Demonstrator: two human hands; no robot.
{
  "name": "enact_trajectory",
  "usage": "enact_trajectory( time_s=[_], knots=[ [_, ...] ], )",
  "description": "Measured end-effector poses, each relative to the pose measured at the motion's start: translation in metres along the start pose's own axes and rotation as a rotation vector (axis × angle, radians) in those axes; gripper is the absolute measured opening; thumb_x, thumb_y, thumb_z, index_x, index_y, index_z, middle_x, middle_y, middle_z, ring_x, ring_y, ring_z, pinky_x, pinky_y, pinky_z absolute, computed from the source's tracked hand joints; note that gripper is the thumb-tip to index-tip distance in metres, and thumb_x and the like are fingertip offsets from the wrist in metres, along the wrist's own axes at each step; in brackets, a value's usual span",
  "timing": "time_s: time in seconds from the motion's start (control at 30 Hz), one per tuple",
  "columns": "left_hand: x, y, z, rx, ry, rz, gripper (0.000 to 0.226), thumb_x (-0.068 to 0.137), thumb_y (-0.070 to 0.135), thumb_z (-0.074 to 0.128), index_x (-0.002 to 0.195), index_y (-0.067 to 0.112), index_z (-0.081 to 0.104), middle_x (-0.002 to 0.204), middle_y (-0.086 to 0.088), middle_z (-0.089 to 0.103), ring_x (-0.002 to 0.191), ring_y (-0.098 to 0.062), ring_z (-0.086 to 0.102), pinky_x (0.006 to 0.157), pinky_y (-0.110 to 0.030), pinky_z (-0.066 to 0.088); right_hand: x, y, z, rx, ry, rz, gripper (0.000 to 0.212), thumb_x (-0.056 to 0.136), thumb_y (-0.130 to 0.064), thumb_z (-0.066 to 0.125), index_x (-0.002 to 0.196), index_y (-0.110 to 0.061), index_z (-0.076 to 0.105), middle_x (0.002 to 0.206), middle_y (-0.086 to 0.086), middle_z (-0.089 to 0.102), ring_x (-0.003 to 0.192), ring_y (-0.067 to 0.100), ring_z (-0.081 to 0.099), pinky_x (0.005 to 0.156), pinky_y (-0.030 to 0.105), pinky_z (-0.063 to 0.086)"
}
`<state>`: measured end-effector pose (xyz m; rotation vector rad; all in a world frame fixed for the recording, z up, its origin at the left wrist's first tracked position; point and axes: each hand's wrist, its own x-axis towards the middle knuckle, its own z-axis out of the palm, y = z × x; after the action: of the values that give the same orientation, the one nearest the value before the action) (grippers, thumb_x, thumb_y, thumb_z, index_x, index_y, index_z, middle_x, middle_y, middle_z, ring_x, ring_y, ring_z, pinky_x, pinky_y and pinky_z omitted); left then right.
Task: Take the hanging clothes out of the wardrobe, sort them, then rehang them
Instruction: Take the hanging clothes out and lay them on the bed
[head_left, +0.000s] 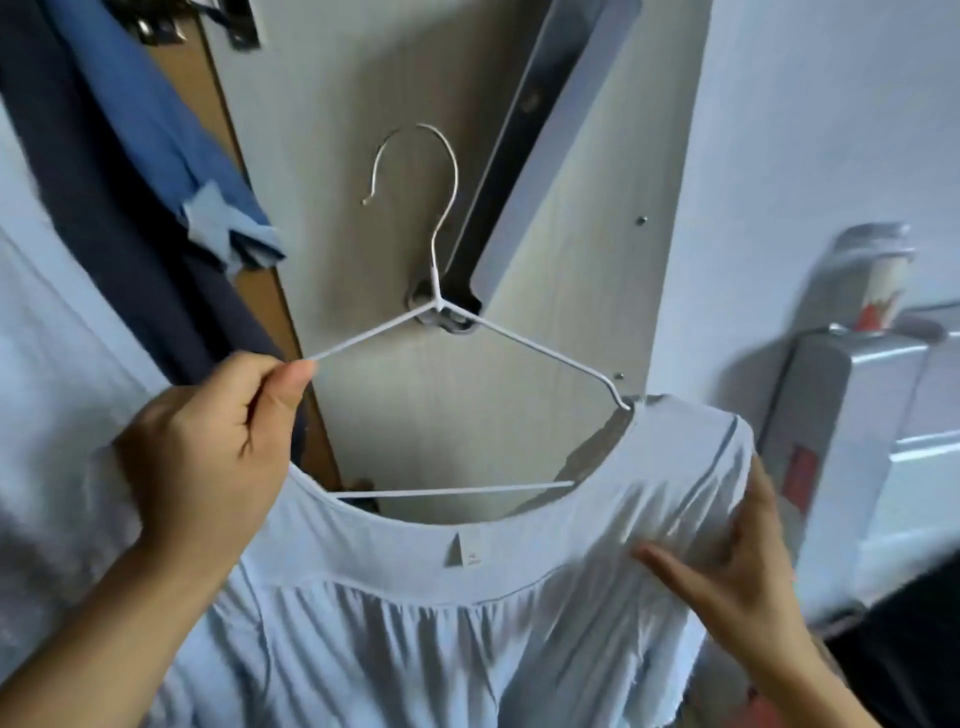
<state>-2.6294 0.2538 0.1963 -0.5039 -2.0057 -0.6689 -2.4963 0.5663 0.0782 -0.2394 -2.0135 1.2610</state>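
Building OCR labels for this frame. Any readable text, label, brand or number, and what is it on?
No text can be read.
Neck tag inside the collar of the pale garment: faint print, too small and blurred to read.
Patterned cup at right: red and cream markings, blurred, no legible words.

Pale top (467, 613) half on white hanger (540, 345)
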Motion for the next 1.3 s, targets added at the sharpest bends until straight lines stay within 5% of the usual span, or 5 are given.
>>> enact_trajectory(
  time_s=[0.1,0.7,0.83,1.13,1.3],
  knots=[
    [-0.017,0.040,0.032,-0.123,-0.067,0.020,0.050,0.097,0.054,0.039,0.085,0.012,0.062,0.061,-0.018,0.057,0.059,-0.041,0.053,0.057,-0.052,0.045,-0.034,0.035,-0.037,0.018,0.092,0.211,0.106,0.037,-0.053,0.082,0.131,-0.028,0.039,0.114,-0.025,0.057,0.104,-0.009,0.056,0.092,0.031,0.050],
    [0.004,0.323,0.235,-0.753,-0.140,0.209,0.059,0.095,0.057,0.037,0.083,0.007,0.066,0.070,-0.021,0.066,0.064,-0.045,0.056,0.054,-0.043,0.041,-0.110,0.149,-0.189,-0.364,0.841,0.790,0.047,0.083,-0.014,0.069,0.126,-0.006,0.053,0.110,0.018,0.064,0.101,0.034,0.058,0.071,0.033,0.038],
    [0.010,0.381,0.279,-0.828,-0.189,0.268,0.053,0.094,0.052,0.041,0.084,0.006,0.065,0.075,-0.029,0.064,0.069,-0.050,0.057,0.056,-0.040,0.036,-0.110,0.141,-0.211,-0.437,1.013,0.738,0.021,0.086,-0.014,0.064,0.100,0.002,0.065,0.089,0.024,0.067,0.093,0.042,0.062,0.067,0.038,0.041],
    [-0.008,0.559,0.320,-1.122,-0.237,0.512,0.051,0.093,0.050,0.044,0.076,0.006,0.064,0.059,-0.028,0.059,0.055,-0.048,0.055,0.053,-0.035,0.033,-0.096,0.054,-0.287,-0.570,1.332,0.514,0.089,0.080,-0.001,0.067,0.141,-0.044,0.018,0.111,-0.040,0.039,0.100,0.002,0.043,0.080,0.024,0.033],
    [-0.044,0.657,0.308,-1.238,-0.246,0.667,0.038,0.089,0.036,0.060,0.066,0.005,0.062,0.047,-0.024,0.053,0.039,-0.041,0.052,0.047,-0.029,0.036,-0.104,0.028,-0.360,-0.872,1.412,0.388,0.053,0.079,-0.010,0.071,0.121,-0.035,0.051,0.124,-0.005,0.056,0.107,0.014,0.054,0.079,0.015,0.034]
  ],
)
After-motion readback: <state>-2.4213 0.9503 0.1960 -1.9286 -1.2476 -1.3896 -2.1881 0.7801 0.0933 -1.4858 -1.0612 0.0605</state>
